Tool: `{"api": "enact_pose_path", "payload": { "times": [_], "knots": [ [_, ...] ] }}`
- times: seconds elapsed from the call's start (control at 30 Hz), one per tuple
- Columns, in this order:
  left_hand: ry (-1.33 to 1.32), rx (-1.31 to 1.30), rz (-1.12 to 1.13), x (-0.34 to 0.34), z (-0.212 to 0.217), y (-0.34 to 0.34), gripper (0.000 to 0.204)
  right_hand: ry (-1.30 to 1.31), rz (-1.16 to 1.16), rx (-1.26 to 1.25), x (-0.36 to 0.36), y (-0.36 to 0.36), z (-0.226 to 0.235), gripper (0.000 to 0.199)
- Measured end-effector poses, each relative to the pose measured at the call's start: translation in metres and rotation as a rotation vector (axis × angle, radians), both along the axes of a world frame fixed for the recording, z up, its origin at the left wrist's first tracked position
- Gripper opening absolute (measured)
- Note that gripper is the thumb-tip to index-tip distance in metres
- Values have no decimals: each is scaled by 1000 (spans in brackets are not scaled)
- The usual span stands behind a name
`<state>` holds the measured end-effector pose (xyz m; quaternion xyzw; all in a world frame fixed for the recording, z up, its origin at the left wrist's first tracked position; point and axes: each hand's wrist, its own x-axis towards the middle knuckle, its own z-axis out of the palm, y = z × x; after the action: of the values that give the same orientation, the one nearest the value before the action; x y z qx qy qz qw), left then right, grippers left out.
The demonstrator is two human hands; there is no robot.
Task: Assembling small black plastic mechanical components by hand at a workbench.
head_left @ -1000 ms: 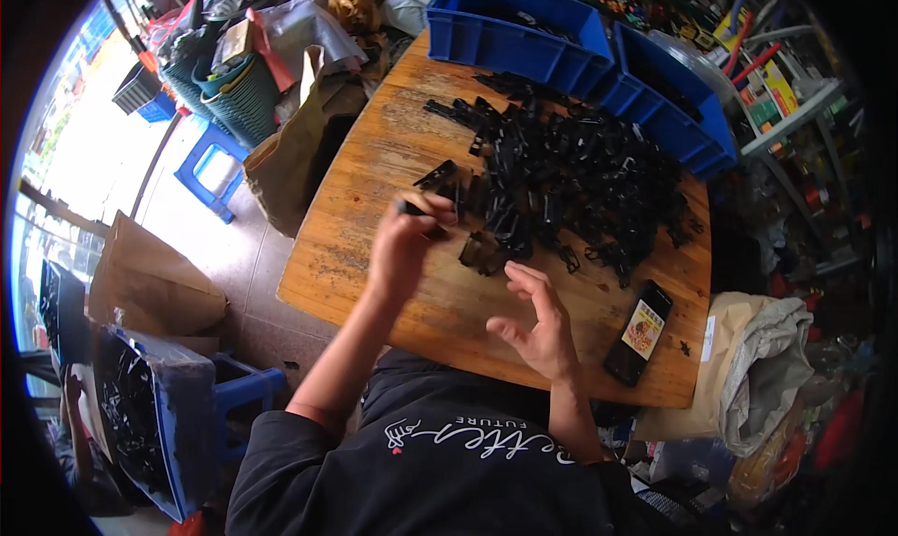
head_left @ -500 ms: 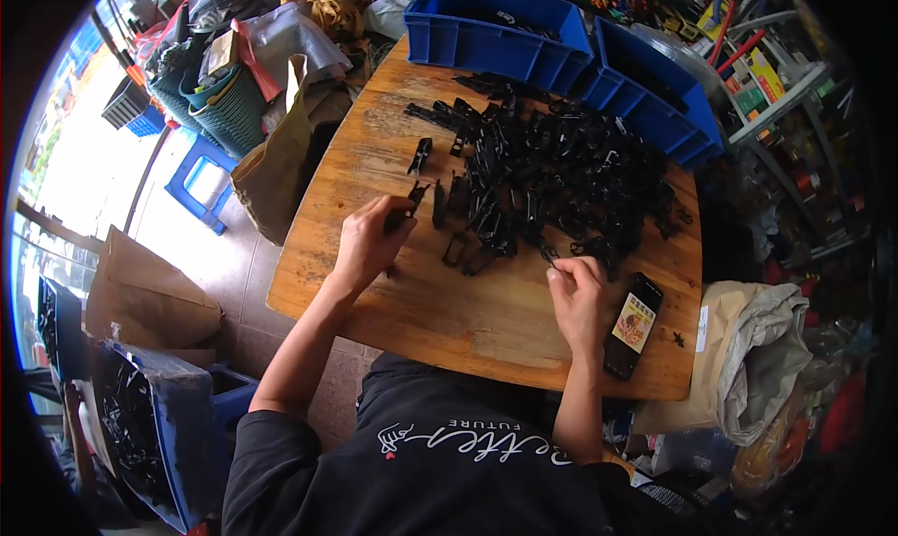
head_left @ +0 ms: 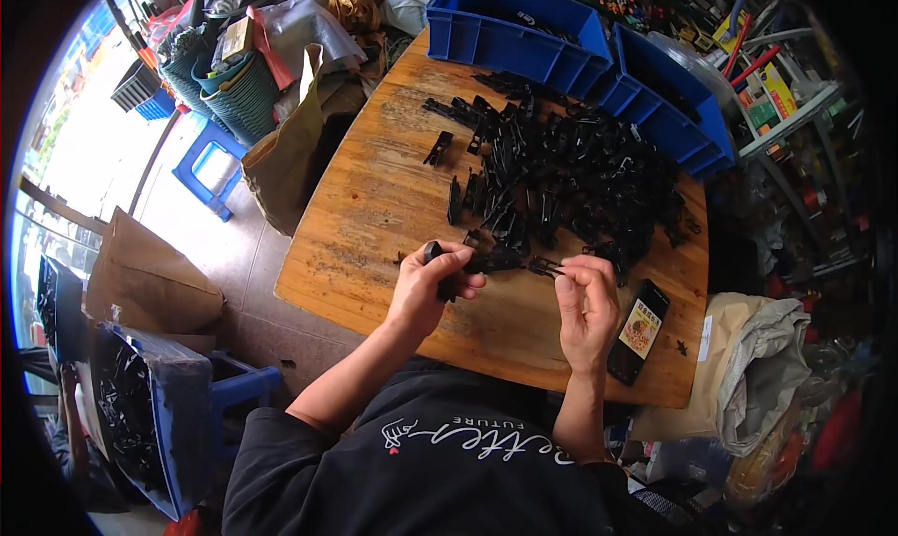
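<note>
My left hand [head_left: 426, 288] is closed around a dark, chunky black piece [head_left: 445, 284] whose kind I cannot make out. Between the thumb and fingertips of my right hand [head_left: 587, 310] is a slim, open-framed black plastic part [head_left: 545, 266], pointing left toward my other hand. Just beyond both hands spreads a heap of similar black plastic parts [head_left: 580, 171] on the wooden table [head_left: 374, 199]. A single black part [head_left: 439, 149] lies apart from the heap at its left.
Two blue bins [head_left: 514, 54] stand at the table's far edge, with dark parts inside. A phone [head_left: 640, 332] lies by my right forearm. Beside the table are paper sacks [head_left: 150, 279], a blue stool [head_left: 210, 166] and a blue crate [head_left: 178, 414] of black parts.
My left hand has moved right and nearer to me with the dark piece, close to my right hand. The right hand keeps its pinch on the framed part. The view has shifted slightly.
</note>
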<state>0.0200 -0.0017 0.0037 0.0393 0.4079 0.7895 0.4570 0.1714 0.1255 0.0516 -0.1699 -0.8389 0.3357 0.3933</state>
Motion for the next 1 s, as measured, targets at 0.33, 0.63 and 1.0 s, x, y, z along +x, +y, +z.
{"api": "enact_pose_path", "payload": {
  "times": [0.33,0.63,1.0],
  "knots": [
    [57,-5,20,28,10,7,14,-129,-80,-23,-19,-14,-1,8],
    [209,-57,-80,31,9,-4,24,-396,-124,-163,-25,-17,-6,18],
    [160,24,154,-17,-3,-22,33,-332,66,285,-39,-5,-32,14]
  ]
}}
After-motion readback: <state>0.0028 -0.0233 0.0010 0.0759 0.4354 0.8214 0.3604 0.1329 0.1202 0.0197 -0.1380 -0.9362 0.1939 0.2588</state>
